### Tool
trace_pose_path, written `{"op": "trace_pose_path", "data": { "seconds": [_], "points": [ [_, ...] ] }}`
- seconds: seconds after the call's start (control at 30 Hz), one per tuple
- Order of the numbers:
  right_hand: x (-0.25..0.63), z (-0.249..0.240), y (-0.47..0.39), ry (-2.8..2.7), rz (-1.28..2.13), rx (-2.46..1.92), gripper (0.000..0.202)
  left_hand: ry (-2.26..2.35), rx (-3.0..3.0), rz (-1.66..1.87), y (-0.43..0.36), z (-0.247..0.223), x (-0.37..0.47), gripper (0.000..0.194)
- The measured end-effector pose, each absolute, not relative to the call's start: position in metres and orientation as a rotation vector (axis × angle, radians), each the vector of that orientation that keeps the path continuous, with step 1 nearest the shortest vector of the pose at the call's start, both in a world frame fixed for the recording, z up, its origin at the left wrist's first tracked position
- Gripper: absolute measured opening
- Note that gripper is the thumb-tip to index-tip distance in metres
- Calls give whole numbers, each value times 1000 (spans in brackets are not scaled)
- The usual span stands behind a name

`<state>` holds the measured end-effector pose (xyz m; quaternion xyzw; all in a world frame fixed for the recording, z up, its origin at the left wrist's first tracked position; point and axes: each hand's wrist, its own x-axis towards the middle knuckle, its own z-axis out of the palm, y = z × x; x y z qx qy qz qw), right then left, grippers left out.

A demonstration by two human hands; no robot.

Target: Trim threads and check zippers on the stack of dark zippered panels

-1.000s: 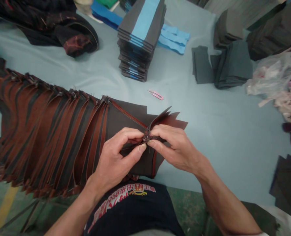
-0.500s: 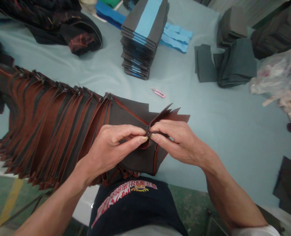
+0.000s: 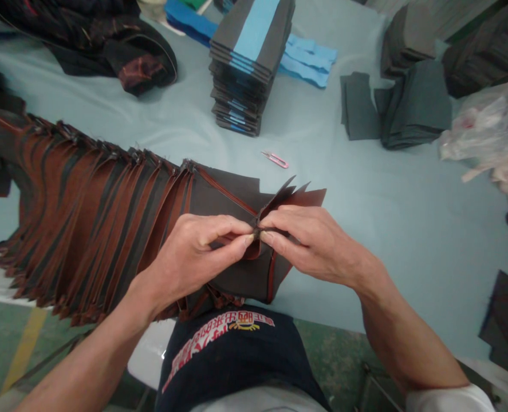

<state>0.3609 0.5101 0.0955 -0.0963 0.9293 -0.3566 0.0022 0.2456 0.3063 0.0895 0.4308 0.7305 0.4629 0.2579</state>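
In the head view, both my hands met just below the centre of the frame. My left grip [image 3: 202,243] pinched the dark piece [image 3: 247,277] between thumb and forefinger at a bunched edge. My right grip [image 3: 311,246] was closed on that same edge, its fingertips just beside the left ones. The piece lay at the centre of the frame, flaring in pointed flaps to the right of the pinch, with a reddish-brown trim along its lower right side.

A long row of brown-and-black folds [image 3: 82,197] filled the left of the frame. Above my hands, pink snips [image 3: 275,159] lay on the pale blue worktop [image 3: 408,229]. At the top centre stood a stack of dark panels [image 3: 254,34] with blue bands, blue strips [image 3: 309,63] beside it. Grey pieces [image 3: 419,109] and a clear plastic bag [image 3: 481,123] sat at upper right, a dark cloth bundle [image 3: 107,51] at upper left. My lettered navy apron [image 3: 245,360] showed at the bottom centre.
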Motion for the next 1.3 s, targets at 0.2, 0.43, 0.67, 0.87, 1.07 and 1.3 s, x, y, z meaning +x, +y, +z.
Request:
{"op": "trace_pose_path", "data": {
  "seconds": [0.2,0.43,0.67,0.87,1.07,1.3],
  "points": [
    [360,95,507,2950,-1032,-309,21,2055,1121,1300,310,91,253,12],
    [365,91,501,3080,-1124,-294,18,2064,886,1558,313,81,275,11],
    [369,89,499,3054,-1124,-350,13,2248,1379,1293,305,87,270,11],
    [372,100,498,3115,-734,-387,23,2127,1615,1129,304,93,261,10],
    [378,101,495,3161,-675,-322,24,2057,1710,1123,306,92,259,11],
    [386,93,480,3280,-653,-77,24,2110,1640,1150,318,91,267,20]
  ]
}}
